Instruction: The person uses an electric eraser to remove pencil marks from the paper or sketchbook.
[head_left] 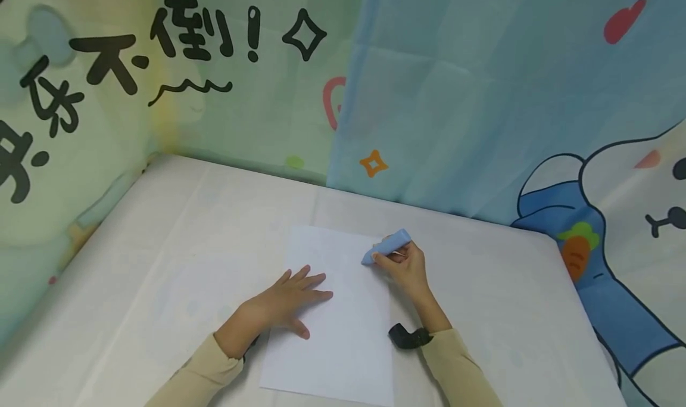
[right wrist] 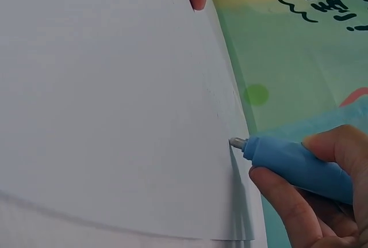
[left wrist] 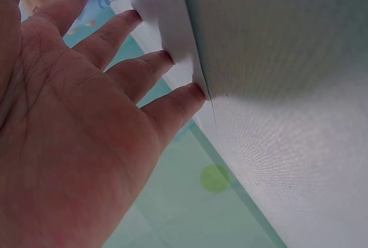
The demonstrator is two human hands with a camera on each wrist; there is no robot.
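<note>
A sheet of plain white paper (head_left: 343, 335) lies on the table. My left hand (head_left: 292, 300) rests on its left part with spread, straight fingers; in the left wrist view the fingertips (left wrist: 195, 90) touch the sheet near its edge. My right hand (head_left: 409, 270) pinches a thick light-blue pen (head_left: 388, 246) between thumb and fingers, near the paper's upper right corner. In the right wrist view the narrow, pale grey tip of the pen (right wrist: 299, 164) points at the sheet (right wrist: 115, 98) and appears to touch it. No marks show on the paper.
A white-covered table (head_left: 214, 228) extends around the paper. Behind it hangs a printed cloth (head_left: 455, 97) with black characters and a cartoon figure. A black wrist device (head_left: 408, 337) sits at the right sleeve (head_left: 455, 365).
</note>
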